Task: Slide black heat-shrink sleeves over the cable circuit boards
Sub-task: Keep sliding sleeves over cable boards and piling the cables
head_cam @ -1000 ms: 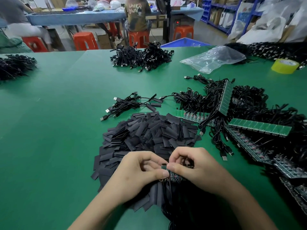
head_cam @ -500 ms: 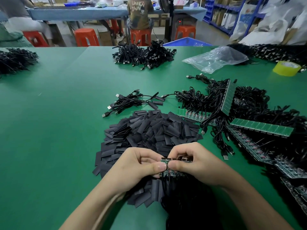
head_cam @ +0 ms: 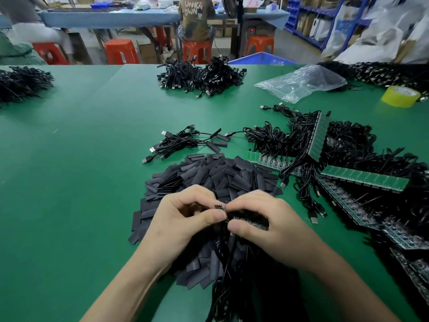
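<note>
Crumpled clear plastic bag (head_cam: 301,82) upper right, contents unclear, small green circuit board (head_cam: 219,206) lower centre, end up, pinched in left hand (head_cam: 183,219), right hand (head_cam: 274,228) gripping dark board strip (head_cam: 251,223) running left-right.

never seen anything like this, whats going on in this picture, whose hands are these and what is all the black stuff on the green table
There is no machine here. A person works with bare hands, and the one picture comes from a camera worn on their head, looking forward and down. The left hand pinches a small circuit board between thumb and finger. The right hand grips a strip of boards, with black cables below it. Under the hands, on the green table, lies a pile of flat black sleeves, the heat-shrink pieces meant to slide over the boards. Beyond it is a small cable bundle. To the right are green board panels tangled in cables. Further back lie a cable heap, a clear plastic bag and a yellow tape roll.
</note>
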